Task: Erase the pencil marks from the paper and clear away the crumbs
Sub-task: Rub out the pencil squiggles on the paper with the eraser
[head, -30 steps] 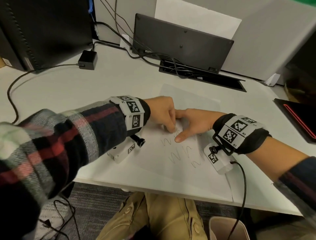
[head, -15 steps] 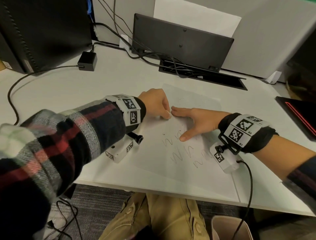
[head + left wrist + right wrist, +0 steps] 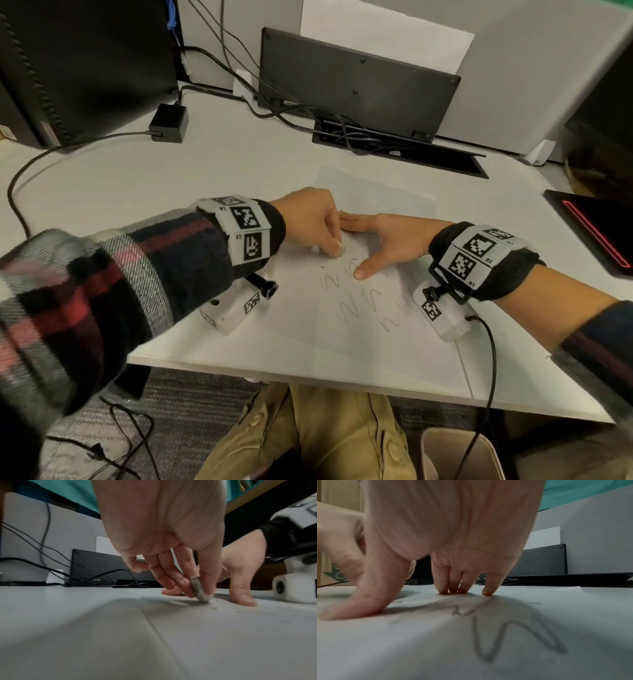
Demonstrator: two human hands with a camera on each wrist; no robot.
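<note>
Here, left hand [image 3: 171, 550] pinching eraser [image 3: 199, 590] on paper [image 3: 359, 308], right hand [image 3: 387, 240] flat, fingers spread.

Head view high, wrist views desk-level, sharing paper [image 3: 359, 308]

I'm at an office desk [image 3: 102, 192]: PC tower [image 3: 85, 65] on my left, monitor back [image 3: 356, 85] w/ cables [image 3: 308, 113] into the desk's cable slot [image 3: 400, 150], grey partition [image 3: 534, 75] behind, carpet [image 3: 191, 407] below.

Eraser [image 3: 199, 589] mostly hidden by pinching fingers, crumbs [image 3: 214, 607] perhaps too small to count, pencil marks [image 3: 513, 635] blurred up close
</note>
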